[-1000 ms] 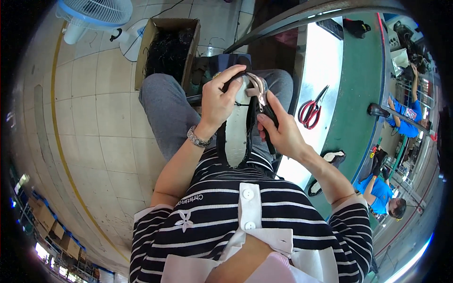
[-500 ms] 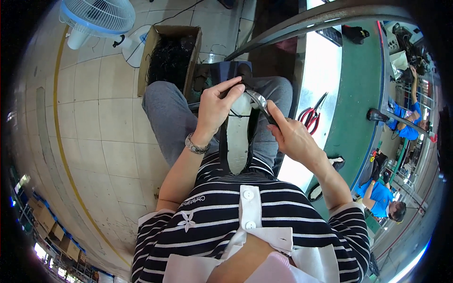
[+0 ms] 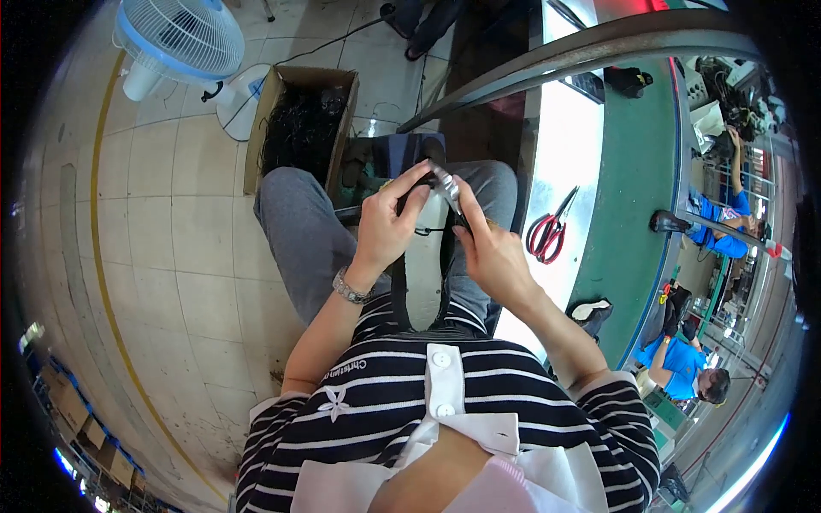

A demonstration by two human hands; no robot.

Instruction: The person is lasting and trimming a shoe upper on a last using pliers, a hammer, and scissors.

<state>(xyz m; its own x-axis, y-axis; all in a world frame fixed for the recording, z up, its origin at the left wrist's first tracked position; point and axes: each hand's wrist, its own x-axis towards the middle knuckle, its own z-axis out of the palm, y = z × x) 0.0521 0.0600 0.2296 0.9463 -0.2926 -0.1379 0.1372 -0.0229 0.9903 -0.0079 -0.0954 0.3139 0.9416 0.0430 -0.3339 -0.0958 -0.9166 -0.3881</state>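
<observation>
1. A long workbench (image 3: 637, 171) with a green top and a white strip along its near edge runs at the person's right.
2. Red-handled scissors (image 3: 547, 232) lie on the white strip.
3. A dark shoe piece (image 3: 590, 312) lies at the green edge.
4. The tiled floor (image 3: 171, 248) carries a cardboard box (image 3: 299, 128) of black material and a standing fan (image 3: 184, 43).

shirt (image 3: 410, 410): black-and-white stripes, white placket | trousers (image 3: 295, 231): grey | shoe sole (image 3: 425, 269): white, black rim | scissors (image 3: 547, 232): red handles | worktop (image 3: 637, 179): green | fan (image 3: 181, 36): white and pale blue | floor (image 3: 162, 256): beige tiles, yellow line
</observation>
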